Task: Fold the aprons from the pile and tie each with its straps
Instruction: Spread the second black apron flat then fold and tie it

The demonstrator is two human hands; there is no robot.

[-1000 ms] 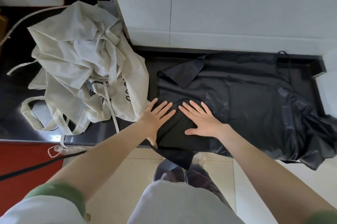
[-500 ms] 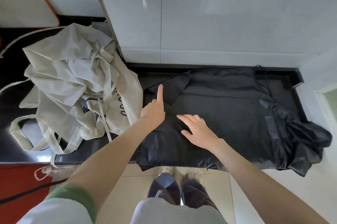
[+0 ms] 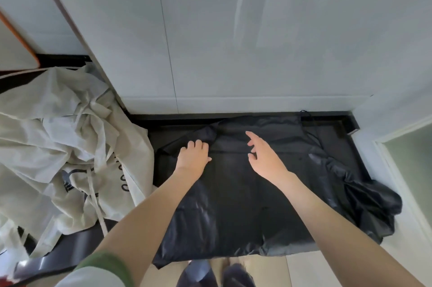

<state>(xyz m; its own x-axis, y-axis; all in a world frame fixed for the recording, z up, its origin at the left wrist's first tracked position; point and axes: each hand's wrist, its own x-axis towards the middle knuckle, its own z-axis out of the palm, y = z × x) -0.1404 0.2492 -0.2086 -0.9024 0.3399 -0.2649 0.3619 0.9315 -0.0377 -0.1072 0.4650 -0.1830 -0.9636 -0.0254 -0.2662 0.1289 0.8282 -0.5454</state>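
A black apron (image 3: 257, 197) lies spread out on the dark table (image 3: 343, 123). The left hand (image 3: 194, 154) grips a bunched-up fold near the apron's far left corner. The right hand (image 3: 265, 154) is over the cloth with its fingers spread, holding nothing. A pile of pale aprons (image 3: 65, 146) sits on the left, just beside the black one.

Feed looks decent on my end: soft, even light, fairly bright, no hard shadows anywhere. The glossy wall panels (image 3: 233, 41) pick up a pale diagonal glare streak up top. The black apron (image 3: 245, 193) shows greyish sheen on its crumpled near-left and right parts; otherwise its folds sink into dark. The wide lens bends straight edges hard toward the left side. The bottom strip is smeared, the shoes (image 3: 217, 275) are mushy, and the right hand (image 3: 264, 158) has slightly blurred fingers (image 3: 251, 134).
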